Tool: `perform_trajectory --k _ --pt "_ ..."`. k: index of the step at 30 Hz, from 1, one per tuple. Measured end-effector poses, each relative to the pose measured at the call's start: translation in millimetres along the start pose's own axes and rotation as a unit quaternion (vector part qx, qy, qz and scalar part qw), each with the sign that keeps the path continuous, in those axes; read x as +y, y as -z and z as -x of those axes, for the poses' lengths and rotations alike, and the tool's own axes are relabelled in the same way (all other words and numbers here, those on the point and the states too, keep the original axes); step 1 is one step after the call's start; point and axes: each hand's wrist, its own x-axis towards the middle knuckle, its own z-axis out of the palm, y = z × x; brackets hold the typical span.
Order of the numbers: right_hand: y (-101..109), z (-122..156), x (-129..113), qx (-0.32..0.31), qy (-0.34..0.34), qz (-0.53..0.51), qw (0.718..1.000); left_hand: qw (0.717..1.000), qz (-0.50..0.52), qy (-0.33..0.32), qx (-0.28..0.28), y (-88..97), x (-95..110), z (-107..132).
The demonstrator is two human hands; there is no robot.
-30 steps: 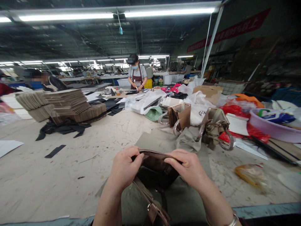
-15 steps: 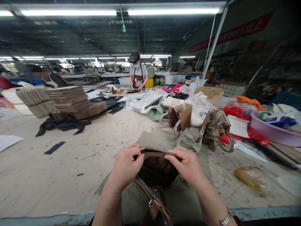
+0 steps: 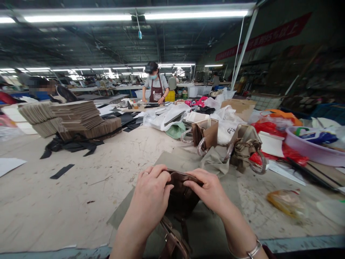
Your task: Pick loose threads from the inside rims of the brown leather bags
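Note:
A dark brown handbag sits before me with its mouth toward me and its dark lining showing. My left hand is closed on the left part of its far rim, thumb inside and fingers over the outside. On the right part of the same rim, my right hand pinches the edge between thumb and fingers. A strap with a metal buckle hangs from the bag's near side. Under the bag lies a grey-green cloth. The bag's outer far side is hidden.
Two brown bags with plastic-wrapped handles, one a boxy bag, stand beyond my right hand. Bundled card pieces rest at the left. A lilac basin and a yellowish plastic bag are at right. Across the table, a person in an apron works.
My left hand has shifted right and turned its back more toward me, coming closer to my right hand. The bag's mouth looks narrower. Both hands keep their grip on the rim.

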Motion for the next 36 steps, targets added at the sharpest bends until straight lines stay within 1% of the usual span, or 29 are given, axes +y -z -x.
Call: perform_trajectory --k 2,5,9,13,16,21,23,25,27,30,33,36 --pt "1 0 0 -0.006 0.005 -0.001 1.000 1.000 0.002 -0.002 0.002 -1.3 3 -1" --pt "2 0 -1 -0.011 0.012 0.002 1.000 1.000 0.002 -0.012 -0.014 -2.5 4 -2" --pt "5 0 -1 -0.012 0.014 0.011 1.000 0.999 -0.014 -0.001 -0.032 -2.0 2 -6" --pt "10 1 0 -0.014 0.013 0.031 0.999 0.997 -0.014 0.021 -0.071 0.5 1 -16" --pt "14 2 2 -0.021 0.014 0.033 0.999 0.993 -0.053 0.014 -0.107 2.2 8 -24" --pt "16 3 6 0.005 0.010 0.041 0.999 0.992 -0.108 0.004 -0.065 0.4 27 -32" --pt "17 3 8 0.010 0.009 0.048 0.999 0.989 -0.128 0.003 -0.074 -2.7 30 -33" --pt "18 4 9 0.012 0.012 0.049 0.999 0.987 -0.135 -0.019 -0.088 -6.1 30 -35" --pt "20 4 11 0.015 0.016 0.045 0.999 0.986 -0.122 -0.051 -0.098 -8.5 27 -36" --pt "22 5 15 0.019 0.018 0.034 0.999 0.984 -0.082 -0.082 -0.136 -8.1 24 -37" --pt "24 5 17 0.020 0.016 0.029 0.999 0.981 -0.040 -0.095 -0.163 -5.3 23 -36" --pt "24 5 17 0.022 0.010 0.030 0.999 0.983 -0.005 -0.091 -0.162 -5.1 23 -37"
